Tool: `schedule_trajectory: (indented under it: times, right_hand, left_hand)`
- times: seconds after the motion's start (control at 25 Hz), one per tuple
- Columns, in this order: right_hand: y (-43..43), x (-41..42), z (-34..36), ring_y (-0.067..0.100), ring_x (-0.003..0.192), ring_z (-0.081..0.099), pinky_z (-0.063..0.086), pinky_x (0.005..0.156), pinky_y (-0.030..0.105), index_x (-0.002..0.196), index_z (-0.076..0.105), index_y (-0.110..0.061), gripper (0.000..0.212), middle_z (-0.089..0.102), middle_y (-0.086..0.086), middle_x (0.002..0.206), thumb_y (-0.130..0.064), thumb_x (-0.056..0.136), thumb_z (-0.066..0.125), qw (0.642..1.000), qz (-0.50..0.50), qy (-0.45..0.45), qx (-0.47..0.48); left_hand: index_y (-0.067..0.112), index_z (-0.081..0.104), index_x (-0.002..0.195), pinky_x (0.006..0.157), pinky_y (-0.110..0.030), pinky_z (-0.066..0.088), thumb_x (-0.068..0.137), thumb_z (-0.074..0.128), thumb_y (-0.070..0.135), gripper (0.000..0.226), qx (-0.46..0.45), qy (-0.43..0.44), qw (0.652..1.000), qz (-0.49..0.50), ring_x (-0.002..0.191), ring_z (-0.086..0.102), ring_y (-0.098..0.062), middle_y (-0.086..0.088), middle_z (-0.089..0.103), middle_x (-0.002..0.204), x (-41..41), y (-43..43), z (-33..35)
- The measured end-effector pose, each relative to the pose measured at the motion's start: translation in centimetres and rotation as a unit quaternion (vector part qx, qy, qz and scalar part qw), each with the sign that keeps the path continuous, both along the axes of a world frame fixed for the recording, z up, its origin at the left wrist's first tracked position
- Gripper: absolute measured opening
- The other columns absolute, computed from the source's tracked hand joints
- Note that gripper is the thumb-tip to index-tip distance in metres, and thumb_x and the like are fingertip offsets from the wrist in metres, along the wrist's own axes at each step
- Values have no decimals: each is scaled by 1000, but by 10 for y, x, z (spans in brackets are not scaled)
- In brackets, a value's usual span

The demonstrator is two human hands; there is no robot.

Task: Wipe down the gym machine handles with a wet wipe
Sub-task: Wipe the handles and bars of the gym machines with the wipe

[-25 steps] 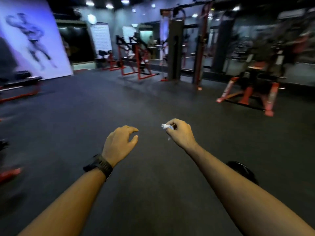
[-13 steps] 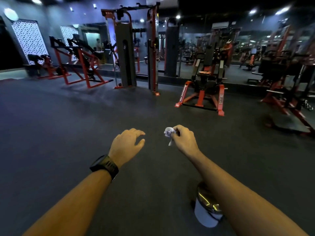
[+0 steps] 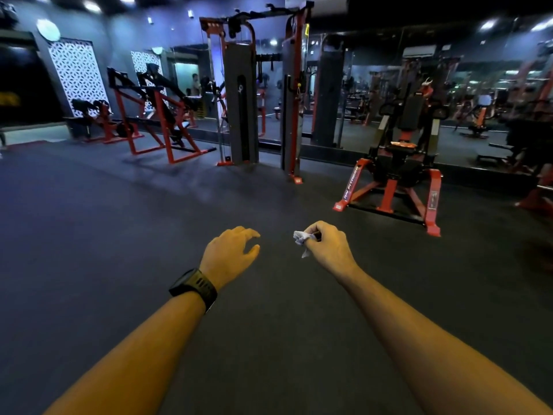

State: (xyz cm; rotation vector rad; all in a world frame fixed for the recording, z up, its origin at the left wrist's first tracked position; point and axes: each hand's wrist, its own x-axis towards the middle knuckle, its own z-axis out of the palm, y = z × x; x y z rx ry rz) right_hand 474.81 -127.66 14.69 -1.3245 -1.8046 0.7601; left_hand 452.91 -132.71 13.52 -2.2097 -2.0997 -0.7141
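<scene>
A: Where's the wet wipe (image 3: 300, 238)?
B: Pinched in the right grip (image 3: 327, 245), in the air over the dark floor (image 3: 119, 235), same as half a second ago. It's small, white and crumpled, with one tail hanging.
A: And the left grip (image 3: 229, 253)?
B: Fingers relaxed, holding nothing, near the wipe.
A: Any changes?
B: The bin under the right forearm has left view. The red machine (image 3: 392, 187) sits further right.

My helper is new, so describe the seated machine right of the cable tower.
Find the tall grey cable tower by the mirror wall. Just right of it stands the seated machine. Unlike the slanted red frames to the left, it squats on splayed red legs, one lettered in white.
</scene>
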Motion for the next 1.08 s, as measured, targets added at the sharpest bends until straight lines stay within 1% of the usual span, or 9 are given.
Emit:
schedule_trajectory:
  times: [0.08, 0.2, 0.36, 0.44, 0.56, 0.68, 0.92, 1.0, 1.08]
  right_hand:
    - [67, -24, 11, 0, 61, 66, 45, 53, 8, 88, 62, -14, 13, 69, -6, 76, -26, 92, 66, 1000, 8, 5, 4]
    - [182, -54, 18, 5, 61, 70, 55, 62, 21, 87, 62, -14, 15, 71, -4, 78, -27, 91, 68, 1000, 14, 12, 14]
    - [345, -88, 6, 5, 63, 70, 59, 66, 28, 87, 63, -17, 11, 70, -3, 79, -25, 90, 70, 1000, 6, 10, 21]
    - [437, -103, 1, 5, 66, 69, 56, 62, 23, 89, 63, -17, 8, 71, -1, 82, -22, 91, 69, 1000, 4, 5, 20]
    - [572, -125, 12, 0, 64, 68, 46, 56, 13, 89, 62, -20, 5, 72, -1, 83, -20, 93, 65, 1000, 5, -6, 16]
    - [684, -148, 31, -10, 60, 61, 39, 51, 9, 92, 61, -22, 5, 65, -11, 74, -23, 97, 60, 1000, 2, 0, 18]
    - [909, -207, 22, -18, 61, 57, 43, 53, 6, 100, 60, -19, 5, 59, -17, 75, -22, 99, 57, 1000, 4, 5, 27]
    - [983, -229, 14, -11, 60, 60, 47, 56, 9, 100, 61, -18, 6, 61, -16, 74, -23, 99, 58, 1000, -5, 3, 29]
    - [1066, -257, 12, -10, 58, 58, 43, 52, 9, 100, 61, -18, 6, 59, -16, 71, -23, 99, 58, 1000, -18, -4, 24]
  left_hand:
    - [23, 59, 133, 90, -37, 53, 101, 53, 36, 35, 6, -20, 1000, 11, 110, 60, -21, 0, 61, 129, -27, 69, 10]
    - [23, 60, 130, 89, -38, 54, 99, 56, 36, 33, 18, -55, 998, 12, 109, 61, -20, 2, 62, 126, -56, 181, 19]
    - [22, 61, 130, 90, -36, 54, 99, 57, 35, 34, 22, -32, 999, -2, 110, 62, -19, 1, 62, 126, -89, 334, 12]
    - [22, 60, 130, 91, -37, 54, 99, 56, 35, 34, 27, -20, 999, 0, 111, 61, -20, 0, 62, 127, -105, 423, 9]
    - [23, 59, 132, 92, -36, 53, 100, 54, 36, 35, 17, -5, 1000, 11, 112, 60, -20, 0, 61, 128, -128, 554, 19]
    - [23, 59, 131, 90, -37, 53, 100, 54, 36, 34, 21, -8, 1000, 14, 110, 60, -20, 0, 61, 127, -152, 667, 39]
    - [24, 60, 130, 88, -32, 52, 99, 56, 36, 34, 35, -26, 999, 18, 108, 61, -18, 1, 62, 125, -215, 899, 31]
    - [25, 60, 131, 88, -32, 53, 99, 56, 36, 34, 38, -28, 999, 10, 108, 60, -17, 2, 62, 125, -236, 971, 20]
    - [26, 59, 131, 88, -34, 54, 99, 56, 37, 35, 29, -24, 999, 1, 108, 61, -17, 3, 62, 124, -263, 1057, 16]
